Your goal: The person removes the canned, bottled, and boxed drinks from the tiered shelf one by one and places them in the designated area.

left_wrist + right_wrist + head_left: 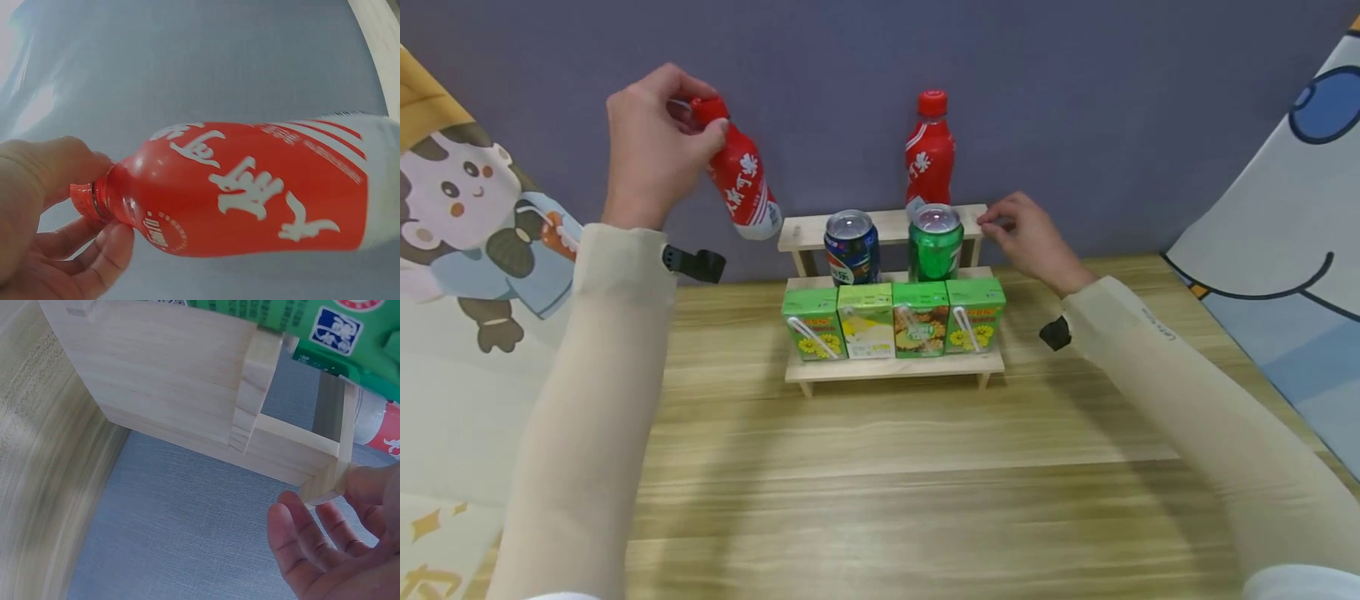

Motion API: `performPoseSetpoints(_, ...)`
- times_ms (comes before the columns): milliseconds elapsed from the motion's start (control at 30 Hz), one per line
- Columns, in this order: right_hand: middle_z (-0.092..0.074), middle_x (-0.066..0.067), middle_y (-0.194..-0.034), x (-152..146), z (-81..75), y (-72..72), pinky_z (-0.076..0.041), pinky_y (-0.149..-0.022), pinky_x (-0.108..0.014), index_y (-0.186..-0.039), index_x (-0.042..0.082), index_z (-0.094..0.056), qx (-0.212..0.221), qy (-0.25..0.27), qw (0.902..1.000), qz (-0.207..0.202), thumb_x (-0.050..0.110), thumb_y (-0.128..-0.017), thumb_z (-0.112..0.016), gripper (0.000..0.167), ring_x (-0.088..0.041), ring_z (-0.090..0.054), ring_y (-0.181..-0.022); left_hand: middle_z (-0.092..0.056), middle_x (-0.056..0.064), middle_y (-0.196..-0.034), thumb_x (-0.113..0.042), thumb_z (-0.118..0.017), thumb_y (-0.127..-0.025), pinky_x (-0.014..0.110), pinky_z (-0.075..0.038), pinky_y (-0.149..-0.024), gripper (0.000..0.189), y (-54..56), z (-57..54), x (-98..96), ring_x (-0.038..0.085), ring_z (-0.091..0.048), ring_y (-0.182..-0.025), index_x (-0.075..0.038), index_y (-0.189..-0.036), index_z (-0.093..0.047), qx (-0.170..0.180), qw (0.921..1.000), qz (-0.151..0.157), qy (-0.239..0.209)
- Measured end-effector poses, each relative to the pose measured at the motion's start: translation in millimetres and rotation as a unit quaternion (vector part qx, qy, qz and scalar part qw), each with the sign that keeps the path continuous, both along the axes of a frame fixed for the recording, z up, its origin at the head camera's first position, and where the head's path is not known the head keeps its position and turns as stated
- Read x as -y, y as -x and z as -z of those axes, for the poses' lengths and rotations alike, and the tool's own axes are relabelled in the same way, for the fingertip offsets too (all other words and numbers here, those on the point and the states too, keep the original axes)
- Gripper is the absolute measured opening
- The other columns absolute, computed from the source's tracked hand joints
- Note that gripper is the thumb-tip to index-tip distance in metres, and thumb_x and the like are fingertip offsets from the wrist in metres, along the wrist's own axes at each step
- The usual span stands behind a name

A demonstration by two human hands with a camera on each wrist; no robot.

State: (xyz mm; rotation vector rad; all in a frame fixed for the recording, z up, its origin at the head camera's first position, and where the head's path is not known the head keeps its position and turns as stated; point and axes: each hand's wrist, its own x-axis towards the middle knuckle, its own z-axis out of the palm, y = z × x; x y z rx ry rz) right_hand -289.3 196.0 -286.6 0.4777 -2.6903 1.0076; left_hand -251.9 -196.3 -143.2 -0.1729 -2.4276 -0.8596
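Observation:
My left hand [651, 146] grips a red bottle [741, 179] by the neck just below its red cap. The bottle hangs tilted, its white base close to the left end of the top shelf. In the left wrist view, thumb and fingers [115, 250] close round the neck of the bottle [250, 187]. A small stepped wooden rack [895, 367] stands by the wall. My right hand [1030, 242] pinches the right end of its top shelf; the right wrist view shows the thumb and fingers [290, 534] about that end [328, 481].
A second red bottle [930, 158] stands upright on the top shelf, towards the right. The middle step bears a dark blue can [852, 250] and a green can [936, 246]. Several green drink cartons [868, 323] line the front step. A grey-blue wall [1075, 108] rises behind.

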Motion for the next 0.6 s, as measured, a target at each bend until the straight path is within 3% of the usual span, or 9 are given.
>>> performPoseSetpoints(200, -0.047, -0.015, -0.113, -3, 0.6, 0.1, -0.045, -0.087, -0.044, -0.109, -0.002, -0.063, 0.001, 0.004, 1.0000, 0.004, 0.009, -0.096, -0.053, 0.020, -0.032, -0.053, -0.102, -0.057, 0.007, -0.122, -0.034, -0.058, -0.091, 0.035, -0.049, -0.087, 0.041, -1.9, 18.0, 24.5, 0.014, -0.050, -0.099, -0.015, -0.127, -0.058, 0.048, 0.9982, -0.027, 0.025)
performPoseSetpoints(467, -0.048, -0.015, -0.110, -4, 0.5, -0.5, -0.045, -0.089, -0.043, -0.108, -0.004, -0.064, -0.014, 0.007, 0.9999, -0.003, 0.007, -0.095, -0.055, 0.019, -0.031, -0.053, -0.100, -0.061, 0.014, -0.109, -0.025, -0.061, -0.091, 0.044, -0.052, -0.079, 0.037, 8.8, 70.5, 44.0, 0.024, -0.056, -0.093, -0.007, -0.123, -0.059, 0.097, 0.9939, 0.006, 0.052)
performPoseSetpoints(600, -0.049, -0.014, -0.108, -5, 0.4, -1.6, -0.045, -0.089, -0.043, -0.108, -0.003, -0.064, -0.014, 0.006, 0.9999, -0.001, 0.008, -0.095, -0.055, 0.019, -0.030, -0.053, -0.099, -0.063, 0.016, -0.106, -0.023, -0.062, -0.091, 0.042, -0.053, -0.075, 0.034, 17.0, 94.4, 47.6, 0.025, -0.059, -0.090, -0.005, -0.120, -0.061, 0.112, 0.9923, 0.015, 0.050)
